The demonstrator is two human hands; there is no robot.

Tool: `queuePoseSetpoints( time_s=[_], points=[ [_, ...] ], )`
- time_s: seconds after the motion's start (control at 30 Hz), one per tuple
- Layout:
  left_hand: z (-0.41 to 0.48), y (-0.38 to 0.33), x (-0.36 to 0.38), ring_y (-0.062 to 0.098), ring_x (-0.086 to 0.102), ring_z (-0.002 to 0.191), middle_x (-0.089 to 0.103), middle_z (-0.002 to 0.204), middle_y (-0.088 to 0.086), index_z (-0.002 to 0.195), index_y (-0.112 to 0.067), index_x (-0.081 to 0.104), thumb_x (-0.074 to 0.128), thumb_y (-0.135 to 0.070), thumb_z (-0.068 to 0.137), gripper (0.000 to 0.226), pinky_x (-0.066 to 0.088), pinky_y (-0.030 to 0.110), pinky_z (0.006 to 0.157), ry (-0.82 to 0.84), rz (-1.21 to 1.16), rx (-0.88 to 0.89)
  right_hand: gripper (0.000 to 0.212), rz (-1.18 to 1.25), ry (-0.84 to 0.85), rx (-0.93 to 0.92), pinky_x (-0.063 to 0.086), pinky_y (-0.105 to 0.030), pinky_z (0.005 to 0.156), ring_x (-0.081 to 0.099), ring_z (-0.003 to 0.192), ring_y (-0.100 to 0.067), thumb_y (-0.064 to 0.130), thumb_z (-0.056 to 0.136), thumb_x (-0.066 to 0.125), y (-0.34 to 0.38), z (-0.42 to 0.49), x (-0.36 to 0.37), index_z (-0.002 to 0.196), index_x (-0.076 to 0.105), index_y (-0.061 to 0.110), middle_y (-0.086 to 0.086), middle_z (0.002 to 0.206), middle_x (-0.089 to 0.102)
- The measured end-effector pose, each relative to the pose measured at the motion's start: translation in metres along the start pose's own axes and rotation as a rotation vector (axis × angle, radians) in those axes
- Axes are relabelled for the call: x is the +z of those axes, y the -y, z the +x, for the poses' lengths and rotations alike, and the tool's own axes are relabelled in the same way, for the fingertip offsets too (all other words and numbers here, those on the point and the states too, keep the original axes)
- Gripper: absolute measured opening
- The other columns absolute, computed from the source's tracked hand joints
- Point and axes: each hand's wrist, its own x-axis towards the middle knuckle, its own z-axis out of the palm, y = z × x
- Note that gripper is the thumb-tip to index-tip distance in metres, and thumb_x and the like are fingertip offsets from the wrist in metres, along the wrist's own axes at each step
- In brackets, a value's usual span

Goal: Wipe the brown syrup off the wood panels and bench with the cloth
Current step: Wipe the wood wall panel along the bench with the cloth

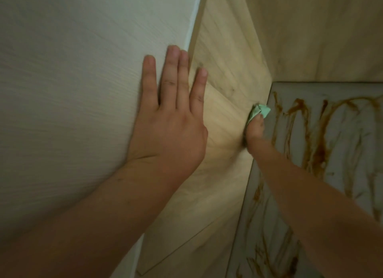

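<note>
Pale wood panels [226,87] meet a white bench [342,145] streaked with brown syrup [319,153] at right. Left hand [167,120] lies flat, fingers spread, on a whitish panel [72,91]. Right hand [255,130] pinches a green cloth [260,111] against the wood, beside the bench's edge.

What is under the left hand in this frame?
The left hand lies flat, fingers spread, on the pale whitish panel, its fingertips reaching over the light wood panel. No syrup shows around it; the surface beneath the palm is covered.
</note>
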Motion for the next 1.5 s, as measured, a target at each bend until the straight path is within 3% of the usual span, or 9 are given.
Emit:
queuePoseSetpoints(
  time_s=[0.17,0.3,0.4,0.57,0.8,1.0,1.17,1.37,1.5],
  points=[
    [0.003,0.002,-0.007,0.05,-0.021,0.152,-0.018,0.163,0.035,0.16,-0.004,-0.016,0.012,-0.041,0.102,0.075,-0.016,0.068,0.117,0.035,-0.007,-0.078,0.069,-0.09,0.054,-0.501,0.0,-0.028,0.126,-0.001,0.159,-0.011,0.049,0.104,0.018,0.068,-0.106,0.034,0.166,0.008,0.021,0.004,0.174,-0.004],
    [0.004,0.002,-0.011,0.049,-0.021,0.152,-0.017,0.164,0.035,0.161,-0.004,-0.015,0.013,-0.04,0.103,0.073,-0.016,0.067,0.118,0.032,0.003,-0.082,0.061,-0.135,0.061,-0.809,0.002,-0.025,0.126,0.004,0.159,-0.012,0.041,0.105,0.029,0.063,-0.103,0.032,0.163,0.014,0.03,0.003,0.173,0.005],
    [0.003,0.0,-0.006,0.049,-0.02,0.153,-0.015,0.164,0.035,0.162,-0.004,-0.012,0.015,-0.038,0.104,0.073,-0.015,0.067,0.118,0.006,-0.022,-0.086,0.056,-0.022,0.021,-0.47,-0.001,-0.012,0.118,0.004,0.159,-0.017,0.025,0.112,0.025,0.032,-0.038,0.018,0.165,0.011,0.015,-0.001,0.173,0.005],
    [0.002,-0.002,-0.003,0.049,-0.019,0.153,-0.015,0.164,0.035,0.162,-0.004,-0.013,0.013,-0.04,0.103,0.073,-0.011,0.068,0.121,-0.005,-0.004,-0.076,0.056,0.082,-0.079,0.036,0.006,-0.041,0.129,0.013,0.158,-0.026,0.034,0.113,0.013,-0.029,0.04,0.0,0.165,0.017,0.012,-0.008,0.173,0.013],
    [0.002,-0.001,-0.002,0.05,-0.018,0.153,-0.014,0.164,0.035,0.162,-0.005,-0.013,0.011,-0.042,0.102,0.074,-0.012,0.068,0.12,0.0,0.033,-0.067,0.067,-0.067,0.039,0.174,0.021,-0.048,0.127,0.024,0.155,-0.028,0.05,0.108,0.008,-0.083,-0.01,-0.002,0.164,0.015,0.015,-0.011,0.17,0.021],
    [0.003,-0.001,-0.005,0.05,-0.016,0.153,-0.011,0.165,0.035,0.163,-0.006,-0.009,0.013,-0.045,0.102,0.075,-0.008,0.068,0.122,0.018,0.035,-0.088,0.071,-0.091,0.088,-0.412,-0.004,-0.034,0.127,-0.006,0.158,-0.012,0.049,0.103,0.021,0.015,-0.16,0.036,0.166,0.005,0.02,0.004,0.173,-0.009],
    [0.001,-0.002,-0.008,0.05,-0.015,0.154,-0.01,0.165,0.034,0.163,-0.007,-0.009,0.008,-0.047,0.101,0.076,-0.005,0.068,0.122,0.032,0.051,-0.089,0.065,-0.124,0.08,-0.723,0.002,-0.035,0.128,0.001,0.159,-0.014,0.049,0.101,0.026,-0.001,-0.154,0.03,0.163,0.015,0.033,0.005,0.173,0.004],
    [0.001,-0.002,-0.004,0.048,-0.013,0.155,-0.008,0.166,0.032,0.163,-0.009,-0.01,0.007,-0.046,0.101,0.074,-0.004,0.067,0.123,0.005,0.087,-0.08,0.054,-0.061,0.006,0.038,0.01,-0.037,0.126,0.013,0.158,-0.028,0.027,0.114,0.015,-0.091,-0.031,-0.011,0.164,0.015,0.007,-0.014,0.172,0.012],
    [0.0,-0.001,0.0,0.048,-0.009,0.155,-0.004,0.167,0.032,0.164,-0.01,-0.004,0.013,-0.045,0.103,0.073,-0.001,0.067,0.123,-0.014,0.087,-0.064,0.06,-0.013,-0.033,0.18,0.024,-0.041,0.123,0.028,0.151,-0.031,0.038,0.112,0.014,-0.139,-0.032,-0.004,0.161,0.022,0.005,-0.018,0.166,0.027]
  ],
)
